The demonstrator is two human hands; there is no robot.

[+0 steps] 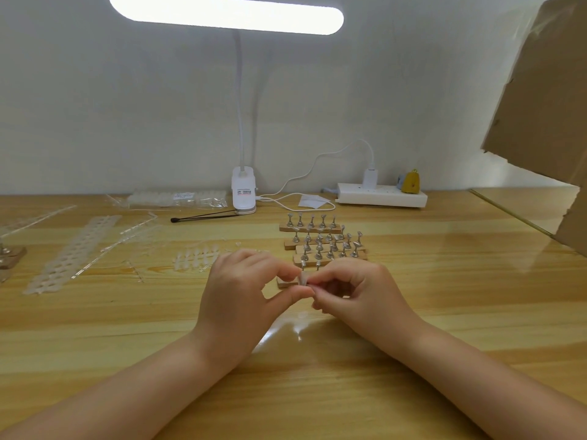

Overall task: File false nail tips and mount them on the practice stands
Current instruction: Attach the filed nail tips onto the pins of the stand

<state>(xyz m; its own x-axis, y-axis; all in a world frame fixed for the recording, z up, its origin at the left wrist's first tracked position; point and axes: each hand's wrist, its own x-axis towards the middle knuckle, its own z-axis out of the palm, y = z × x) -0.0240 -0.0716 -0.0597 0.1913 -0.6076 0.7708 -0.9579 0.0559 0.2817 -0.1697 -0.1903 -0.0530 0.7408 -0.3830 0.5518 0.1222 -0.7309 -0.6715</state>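
Head view: both hands meet just above the counter [413, 328], and the grip is a two-handed pinch on one clear nail tip [303, 278]. The left hand [244, 290] nips it between thumb and forefinger; the right hand [352, 289] pinches its other edge, its remaining fingers curled under. Whether a file is tucked in the right hand I cannot tell.

Directly behind the grip, partly hidden by the fingers, a wooden stand [285, 282] shows one end. Beyond it, further from the person, the practice stands [324, 241] sit in close rows of metal holders, all bare as far as I can see. To the left of the grip lies a patch of loose nail tips [195, 257], and further left an emptied plastic strip [74, 254].

The likely trouble is the tip itself. It is small, slick and springy, so too tight a squeeze could flick it out of the pinch, and a clear tip on this glossy wood would be hard to find. Pressing it onto a holder at a slant may leave it crooked or let it drop off. The rows stand so close that a knuckle reaching past the grip could knock a neighbouring holder or shove a whole block askew.
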